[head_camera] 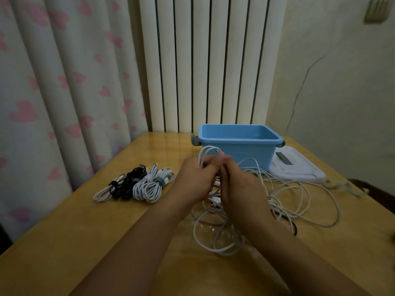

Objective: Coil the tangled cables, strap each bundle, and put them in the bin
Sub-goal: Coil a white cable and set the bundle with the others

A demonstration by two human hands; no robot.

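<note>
Both hands, left hand (193,180) and right hand (239,184), hold loops of white cable (208,151) near the blue bin (239,144).

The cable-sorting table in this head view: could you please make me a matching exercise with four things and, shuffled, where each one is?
Things:
1. blue bin
2. strapped bundles
3. white lid
4. loose white cable

Places:
A. flat on the table, right of the bin
B. sprawled under and right of both hands
C. far side of the table, before the radiator
D. left of the hands

Pairs: 1-C, 2-D, 3-A, 4-B
</note>
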